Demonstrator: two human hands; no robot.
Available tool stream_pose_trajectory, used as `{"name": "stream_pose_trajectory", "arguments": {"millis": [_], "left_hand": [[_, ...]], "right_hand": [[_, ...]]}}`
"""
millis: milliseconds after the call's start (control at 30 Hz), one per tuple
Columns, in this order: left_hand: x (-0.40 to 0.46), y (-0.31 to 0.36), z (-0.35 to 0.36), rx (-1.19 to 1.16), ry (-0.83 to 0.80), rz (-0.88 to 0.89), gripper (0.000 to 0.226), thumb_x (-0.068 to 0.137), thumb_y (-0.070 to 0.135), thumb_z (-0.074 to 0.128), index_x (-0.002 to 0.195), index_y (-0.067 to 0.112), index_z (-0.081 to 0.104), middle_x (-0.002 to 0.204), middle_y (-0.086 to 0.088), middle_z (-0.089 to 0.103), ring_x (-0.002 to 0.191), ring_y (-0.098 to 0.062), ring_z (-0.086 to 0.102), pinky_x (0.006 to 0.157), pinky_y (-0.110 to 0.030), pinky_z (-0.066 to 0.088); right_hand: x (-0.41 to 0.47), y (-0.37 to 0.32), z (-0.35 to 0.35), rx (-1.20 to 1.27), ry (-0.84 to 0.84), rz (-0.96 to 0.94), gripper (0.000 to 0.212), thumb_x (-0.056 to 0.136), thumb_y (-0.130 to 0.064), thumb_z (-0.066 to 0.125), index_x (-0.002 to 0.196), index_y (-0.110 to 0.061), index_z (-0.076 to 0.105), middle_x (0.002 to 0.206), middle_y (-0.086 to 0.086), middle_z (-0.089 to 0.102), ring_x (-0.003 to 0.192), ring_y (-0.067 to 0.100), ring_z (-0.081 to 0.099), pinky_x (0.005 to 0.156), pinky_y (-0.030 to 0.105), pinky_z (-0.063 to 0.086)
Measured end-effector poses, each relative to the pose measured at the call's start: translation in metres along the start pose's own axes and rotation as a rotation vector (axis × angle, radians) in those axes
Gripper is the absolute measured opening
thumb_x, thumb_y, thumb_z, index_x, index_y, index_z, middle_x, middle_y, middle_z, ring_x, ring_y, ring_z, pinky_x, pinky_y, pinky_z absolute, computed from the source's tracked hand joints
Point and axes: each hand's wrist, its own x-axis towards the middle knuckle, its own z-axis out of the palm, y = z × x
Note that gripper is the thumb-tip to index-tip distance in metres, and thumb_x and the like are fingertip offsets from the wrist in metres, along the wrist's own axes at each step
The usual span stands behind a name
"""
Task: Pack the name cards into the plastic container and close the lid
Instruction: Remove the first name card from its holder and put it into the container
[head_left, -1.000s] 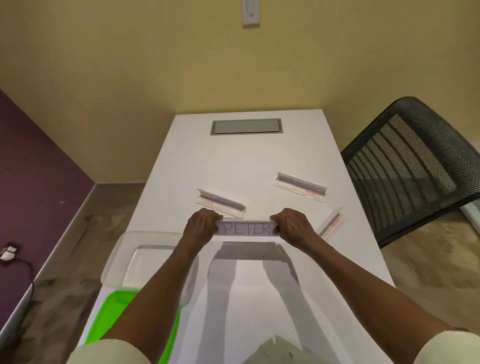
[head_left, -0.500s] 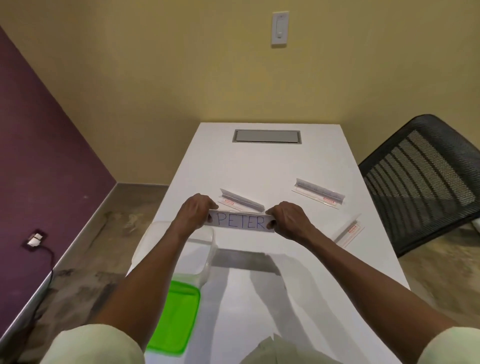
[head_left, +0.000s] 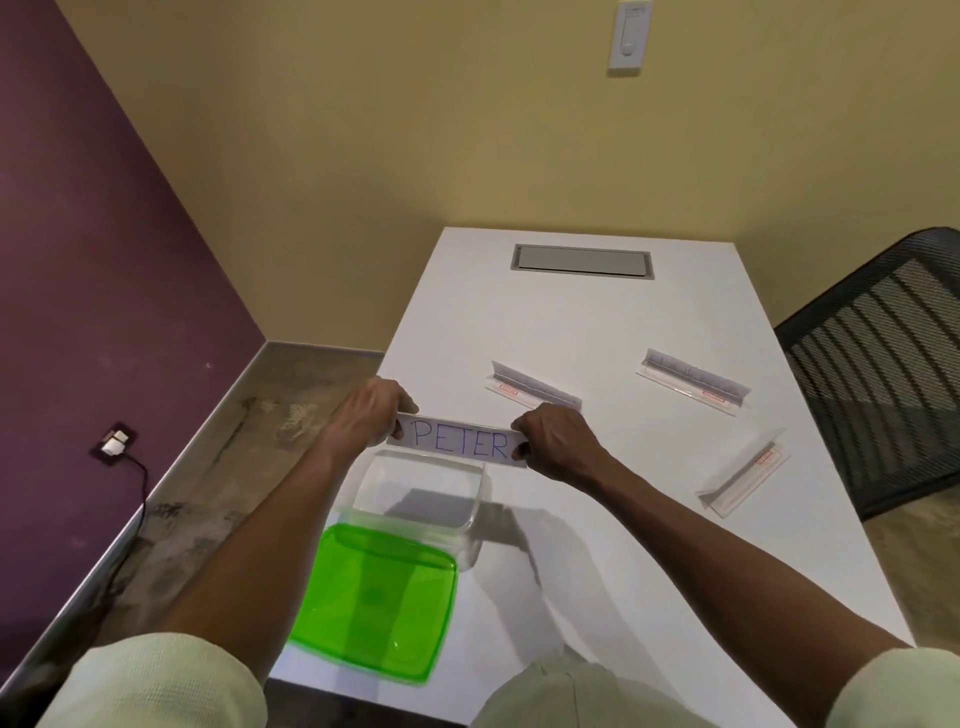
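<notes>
PETER card (head_left: 460, 442) held level above the clear container (head_left: 415, 506) near the table's (head_left: 597, 322) left edge, long axis left-right, text facing camera. Left hand (head_left: 371, 415) and right hand (head_left: 550, 441) pinch its ends. Fingertips behind the card hidden. Green lid (head_left: 371, 597) blurred.

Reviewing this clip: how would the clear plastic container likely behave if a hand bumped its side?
The clear plastic container looks thin-walled and holds nothing visible, so it is probably light and would slide on the smooth white table. Its broad, low shape suggests sliding rather than tipping.
</notes>
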Motion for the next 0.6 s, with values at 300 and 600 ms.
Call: {"name": "stream_pose_trajectory", "arguments": {"millis": [300, 600], "left_hand": [[-0.001, -0.063, -0.001, 0.057, -0.047, -0.035, 0.047, 0.071, -0.012, 0.05, 0.106, 0.01, 0.072, 0.063, -0.002, 0.072, 0.062, -0.01, 0.069, 0.073, -0.028, 0.055], [0.019, -0.09, 0.025, 0.308, -0.176, 0.045, 0.046, 0.061, 0.012, 0.085, 0.104, 0.024, 0.074, 0.101, -0.001, 0.074, 0.085, -0.019, 0.066, 0.077, -0.028, 0.054]], "right_hand": [[0.03, -0.05, 0.031, 0.005, -0.107, -0.059, 0.022, 0.077, -0.025, 0.066, 0.086, -0.006, 0.063, 0.084, 0.019, 0.065, 0.082, 0.036, 0.06, 0.058, 0.03, 0.031], [0.046, -0.066, 0.056, -0.03, -0.237, -0.141, 0.015, 0.075, -0.012, 0.061, 0.085, 0.0, 0.061, 0.088, 0.022, 0.064, 0.081, 0.038, 0.06, 0.059, 0.031, 0.033]]}}
